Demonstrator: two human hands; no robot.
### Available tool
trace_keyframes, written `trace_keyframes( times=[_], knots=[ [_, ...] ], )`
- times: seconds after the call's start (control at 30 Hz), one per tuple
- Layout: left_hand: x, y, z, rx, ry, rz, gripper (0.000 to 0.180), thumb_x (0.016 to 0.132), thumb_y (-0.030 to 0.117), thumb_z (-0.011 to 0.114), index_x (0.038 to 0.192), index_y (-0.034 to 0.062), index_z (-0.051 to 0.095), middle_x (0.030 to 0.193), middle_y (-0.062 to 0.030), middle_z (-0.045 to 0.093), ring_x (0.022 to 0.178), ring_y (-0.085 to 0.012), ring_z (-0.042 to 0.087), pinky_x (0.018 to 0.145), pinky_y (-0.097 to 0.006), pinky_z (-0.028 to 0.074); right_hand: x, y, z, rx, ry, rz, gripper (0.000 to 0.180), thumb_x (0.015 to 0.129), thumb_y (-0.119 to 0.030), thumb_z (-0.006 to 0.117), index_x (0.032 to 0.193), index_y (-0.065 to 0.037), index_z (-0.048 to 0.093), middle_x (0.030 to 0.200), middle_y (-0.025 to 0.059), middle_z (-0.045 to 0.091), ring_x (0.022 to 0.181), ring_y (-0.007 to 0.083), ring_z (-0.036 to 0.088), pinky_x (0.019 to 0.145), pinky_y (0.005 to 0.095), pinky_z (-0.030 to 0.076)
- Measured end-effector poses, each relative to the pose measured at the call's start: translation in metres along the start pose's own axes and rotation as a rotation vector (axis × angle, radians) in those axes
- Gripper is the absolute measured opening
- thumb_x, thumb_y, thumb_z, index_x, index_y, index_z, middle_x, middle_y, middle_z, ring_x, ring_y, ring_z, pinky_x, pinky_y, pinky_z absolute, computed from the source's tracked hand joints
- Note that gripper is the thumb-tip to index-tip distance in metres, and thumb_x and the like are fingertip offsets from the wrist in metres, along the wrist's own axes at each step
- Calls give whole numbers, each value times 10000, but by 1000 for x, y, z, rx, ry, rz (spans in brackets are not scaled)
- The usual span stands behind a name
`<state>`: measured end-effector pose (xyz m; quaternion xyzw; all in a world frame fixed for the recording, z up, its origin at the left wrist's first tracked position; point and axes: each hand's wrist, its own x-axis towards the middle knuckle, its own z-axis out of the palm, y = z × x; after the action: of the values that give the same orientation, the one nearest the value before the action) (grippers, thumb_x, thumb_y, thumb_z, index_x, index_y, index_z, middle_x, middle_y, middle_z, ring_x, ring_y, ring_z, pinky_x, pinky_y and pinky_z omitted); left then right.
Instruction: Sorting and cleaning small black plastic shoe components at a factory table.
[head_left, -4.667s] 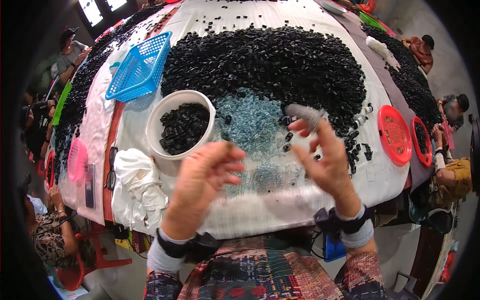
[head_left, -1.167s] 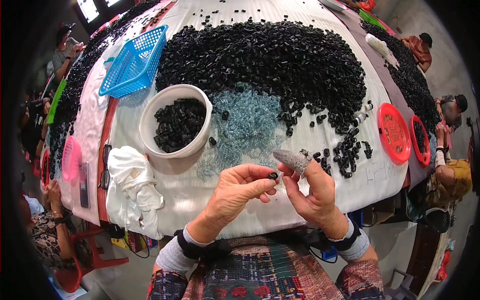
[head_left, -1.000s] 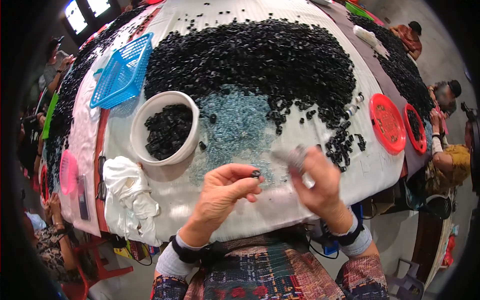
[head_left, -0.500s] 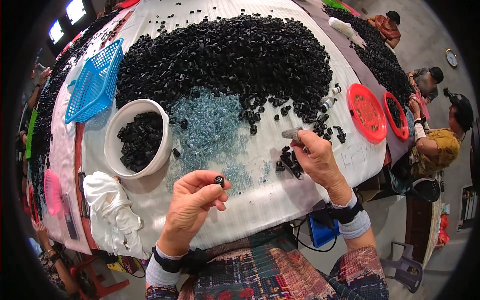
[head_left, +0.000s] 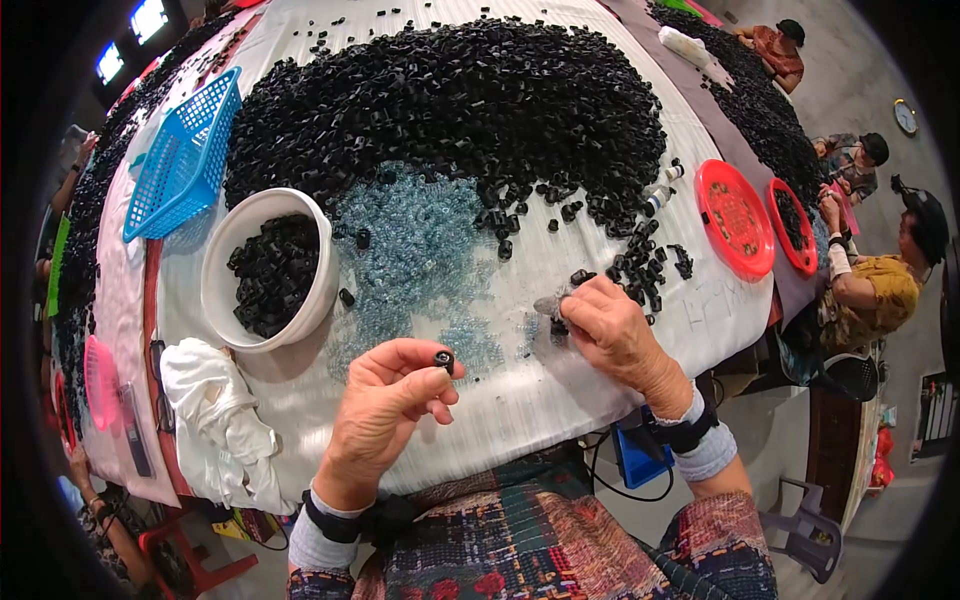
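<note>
My left hand [head_left: 385, 410] pinches a small black ring-shaped part [head_left: 444, 360] between thumb and index finger, its hollow end showing. To the right, my right hand [head_left: 620, 330] is closed low over the table, with a small grey tapered piece [head_left: 549, 306] at its fingertips. Loose black parts [head_left: 632, 280] lie just beyond that hand. Clear bluish beads or rings [head_left: 405, 235] spread in front of the large heap of black parts [head_left: 440, 110]. Left of them stands a white bowl [head_left: 214, 290] holding more black parts.
A blue basket [head_left: 185, 165] and a crumpled white cloth [head_left: 215, 410] lie on the left. Red trays [head_left: 770, 245] sit on the right, with small bottles [head_left: 660, 195] nearby. Other people sit around the tables, one in a yellow top [head_left: 870, 300].
My right hand has moved down and left, its fingers curling closer together with the grey piece. My left hand keeps its pinch on the black part, almost unmoved.
</note>
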<state>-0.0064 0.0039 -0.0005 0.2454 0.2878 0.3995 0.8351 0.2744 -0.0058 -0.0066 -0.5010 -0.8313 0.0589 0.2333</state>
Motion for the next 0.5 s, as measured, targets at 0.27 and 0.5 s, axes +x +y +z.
trace_keyframes(
  times=[0.27,0.5],
  knots=[
    [1,-3,0,10,2,-16,183,840,4,655,1019,-24,624,932,-161,671,729,-164,652,587,-264,556,1,8,10,-11,-24,-74,277,663,49,596,916,-63,578,841,55,573,847,263,557,760,358,473],
    [6,-6,3,41,15,-44,191,845,29,665,1023,-26,624,946,-156,673,755,-166,651,601,-264,545,5,5,18,-80,41,-52,269,689,19,601,944,-62,576,873,84,578,874,280,570,789,385,438]
  ],
)
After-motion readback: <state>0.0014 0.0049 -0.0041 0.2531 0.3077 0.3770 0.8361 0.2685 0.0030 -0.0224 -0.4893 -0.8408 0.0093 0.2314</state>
